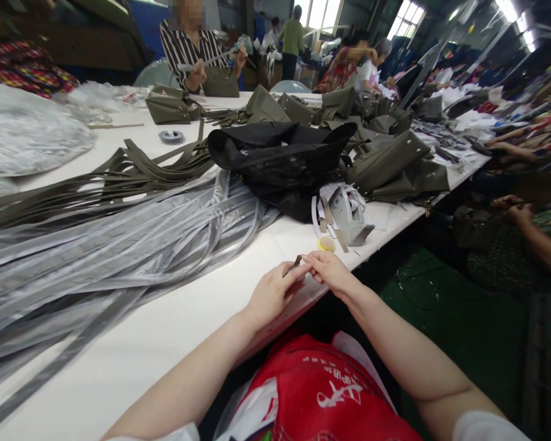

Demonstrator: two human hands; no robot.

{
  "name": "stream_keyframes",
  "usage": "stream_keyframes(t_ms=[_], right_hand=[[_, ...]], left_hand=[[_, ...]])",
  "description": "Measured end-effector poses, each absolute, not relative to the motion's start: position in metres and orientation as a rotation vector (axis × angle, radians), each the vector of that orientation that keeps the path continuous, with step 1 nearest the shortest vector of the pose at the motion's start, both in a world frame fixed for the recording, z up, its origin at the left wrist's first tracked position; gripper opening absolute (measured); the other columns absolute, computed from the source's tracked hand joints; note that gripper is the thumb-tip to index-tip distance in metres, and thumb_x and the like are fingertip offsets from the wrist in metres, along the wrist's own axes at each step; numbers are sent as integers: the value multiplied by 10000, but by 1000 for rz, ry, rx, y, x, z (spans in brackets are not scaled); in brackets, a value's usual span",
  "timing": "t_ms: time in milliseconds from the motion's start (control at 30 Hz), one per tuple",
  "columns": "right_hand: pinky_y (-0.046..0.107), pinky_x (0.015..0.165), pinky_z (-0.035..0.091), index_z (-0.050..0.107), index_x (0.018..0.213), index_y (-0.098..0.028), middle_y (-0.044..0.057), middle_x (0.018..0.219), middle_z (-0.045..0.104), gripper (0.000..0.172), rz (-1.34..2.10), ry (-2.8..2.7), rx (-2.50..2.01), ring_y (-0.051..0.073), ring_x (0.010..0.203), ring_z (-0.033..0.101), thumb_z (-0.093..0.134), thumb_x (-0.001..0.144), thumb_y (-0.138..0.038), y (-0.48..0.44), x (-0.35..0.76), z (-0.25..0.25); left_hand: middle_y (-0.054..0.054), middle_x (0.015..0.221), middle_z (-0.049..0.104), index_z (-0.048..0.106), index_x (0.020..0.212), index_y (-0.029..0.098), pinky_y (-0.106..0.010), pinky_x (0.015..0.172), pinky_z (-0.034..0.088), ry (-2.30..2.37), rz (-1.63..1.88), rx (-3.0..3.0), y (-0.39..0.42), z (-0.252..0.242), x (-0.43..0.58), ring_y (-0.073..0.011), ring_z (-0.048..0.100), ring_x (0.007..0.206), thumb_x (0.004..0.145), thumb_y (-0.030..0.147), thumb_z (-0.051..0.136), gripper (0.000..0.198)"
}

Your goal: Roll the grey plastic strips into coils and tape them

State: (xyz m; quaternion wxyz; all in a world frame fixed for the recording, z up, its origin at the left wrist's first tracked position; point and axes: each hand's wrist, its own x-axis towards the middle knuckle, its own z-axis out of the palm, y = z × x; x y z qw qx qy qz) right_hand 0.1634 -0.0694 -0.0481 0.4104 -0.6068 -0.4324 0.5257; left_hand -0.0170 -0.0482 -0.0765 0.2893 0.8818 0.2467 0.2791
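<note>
Near the table's front edge, my left hand is closed on a small dark brown strip, whose end sticks up between the fingers. My right hand meets it from the right, its thumb and fingertips pinched at the end of that strip. The fingertips of both hands nearly touch, and most of the strip is hidden by them. Just beyond my right hand lie a small round yellow-rimmed thing and a grey tape dispenser, with short white and brown strips beside it.
Long plastic-wrapped grey straps spread over the white table on the left, with olive straps behind. A black bag stands mid-table, olive bags beyond. A person in a striped shirt works opposite; others sit along the right.
</note>
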Motion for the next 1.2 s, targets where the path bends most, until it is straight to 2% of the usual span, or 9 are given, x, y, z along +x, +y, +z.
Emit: stream_keyframes(t_ms=[133, 333, 500, 700, 800, 933, 1000, 1067, 1200], right_hand=[[186, 342, 149, 471, 594, -184, -87, 464, 410, 464, 1428, -1088, -1483, 33, 349, 261, 664, 713, -589, -63, 167, -48], [179, 339, 142, 483, 589, -179, -94, 447, 394, 487, 1484, -1113, -1455, 30, 352, 252, 696, 679, -607, -58, 172, -44], [178, 337, 155, 474, 579, -179, -89, 446, 408, 491, 1459, -1131, -1469, 28, 342, 267, 689, 684, -608, -55, 172, -48], [187, 354, 217, 515, 637, -173, -56, 514, 492, 374, 1288, -1172, -1477, 44, 360, 332, 615, 774, -506, -52, 168, -50], [204, 440, 354, 587, 864, -167, -4, 742, 609, 177, 1125, -1226, -1435, 64, 460, 442, 588, 786, -326, -63, 166, -43], [319, 760, 504, 623, 1025, -201, 73, 1029, 629, 303, 823, -1776, -1300, 186, 879, 605, 583, 738, -113, -85, 161, -38], [355, 840, 498, 645, 981, -215, 80, 1026, 639, 233, 624, -1944, -1308, 214, 969, 597, 581, 789, -99, -92, 157, -39], [351, 833, 502, 647, 925, -214, 75, 953, 658, 153, 496, -1996, -1340, 209, 933, 611, 540, 866, -121, -98, 154, -37], [326, 782, 513, 641, 927, -212, 68, 917, 669, 181, 391, -2109, -1340, 197, 874, 629, 491, 901, -113, -115, 156, -10]], left_hand=[[-80, 1171, 590, 496, 1298, 276, -367, 909, 490, 649, 731, 2331, -49, -75, -17, -209, 585, 1042, 944, 231, 470, 357], [-92, 1289, 565, 317, 1399, 257, -403, 980, 471, 718, 830, 2206, -50, -77, -15, -223, 573, 1145, 897, 216, 556, 558], [-80, 1150, 592, 584, 1137, 249, -347, 890, 497, 658, 731, 2338, -48, -73, -15, -205, 597, 1021, 931, 221, 482, 232], [-71, 1145, 546, 649, 1036, 260, -331, 846, 494, 692, 689, 2306, -44, -75, -18, -204, 576, 981, 853, 173, 589, 211], [-55, 1104, 553, 663, 1004, 255, -319, 850, 490, 794, 808, 2152, -38, -81, -19, -185, 579, 966, 826, 132, 592, 228], [-32, 985, 574, 660, 970, 235, -310, 833, 489, 856, 912, 2029, -31, -86, -20, -176, 581, 924, 761, 75, 596, 271], [-28, 973, 579, 659, 962, 232, -307, 838, 484, 837, 916, 2026, -30, -86, -20, -174, 578, 929, 730, 39, 577, 313], [-28, 979, 584, 662, 953, 233, -310, 854, 476, 833, 910, 2033, -30, -86, -20, -177, 575, 948, 711, 14, 550, 345], [-28, 976, 602, 665, 933, 226, -319, 869, 465, 878, 938, 1995, -29, -88, -20, -178, 576, 958, 709, 11, 524, 341]])
